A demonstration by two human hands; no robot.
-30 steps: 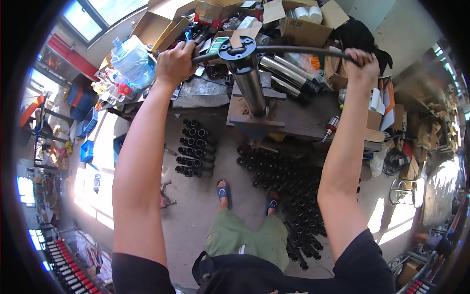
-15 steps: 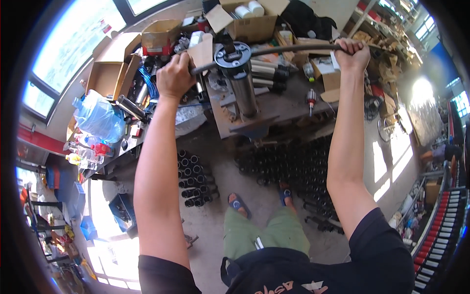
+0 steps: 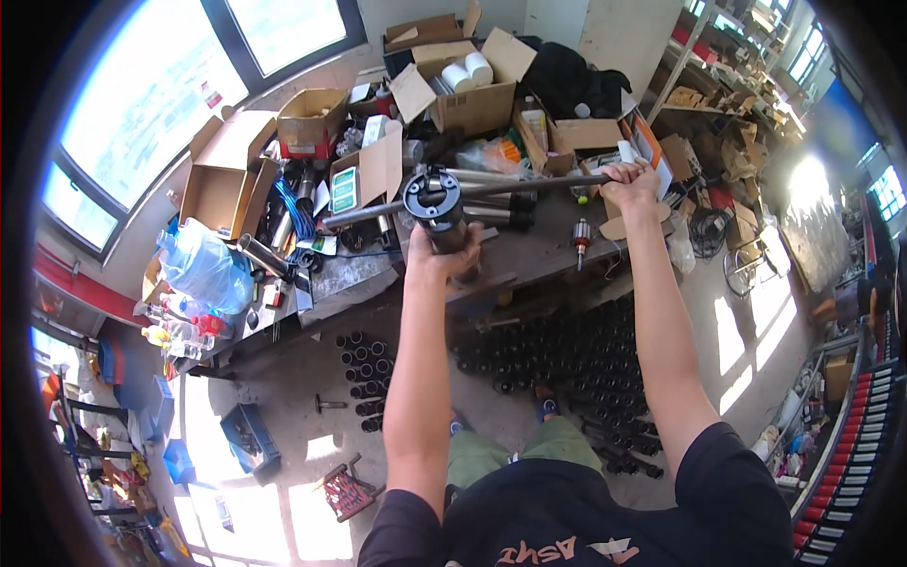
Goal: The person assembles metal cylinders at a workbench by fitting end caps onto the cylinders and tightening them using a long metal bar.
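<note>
In the head view, your left hand [image 3: 440,253] is curled around the black-collared cylinder [image 3: 438,223], just below its flanged top. The cylinder stands roughly upright at the near edge of the workbench [image 3: 553,248], with its collar rising beyond your knuckles and your thumb along its right side; most of your fingers on it are hidden from you. Your right hand [image 3: 631,185] is closed over the right end of a long dark bar [image 3: 534,185], to the right of the cylinder and well apart from it. The bar shows on both sides of the collar, its free end reaching out to the left, past your left hand. You cannot tell how it sits inside the collar.

Just beyond the cylinder, to the right, silver-and-black tubes [image 3: 501,217] lie on the bench, and a red-and-silver part [image 3: 581,236] lies near its right side. Farther off is an open cardboard box [image 3: 477,115] with white rolls. A clear blue jug [image 3: 203,269] stands at the far left. On the floor below, many black tubes [image 3: 557,354] are massed on the right, with a smaller group of tubes [image 3: 366,367] on the left.
</note>
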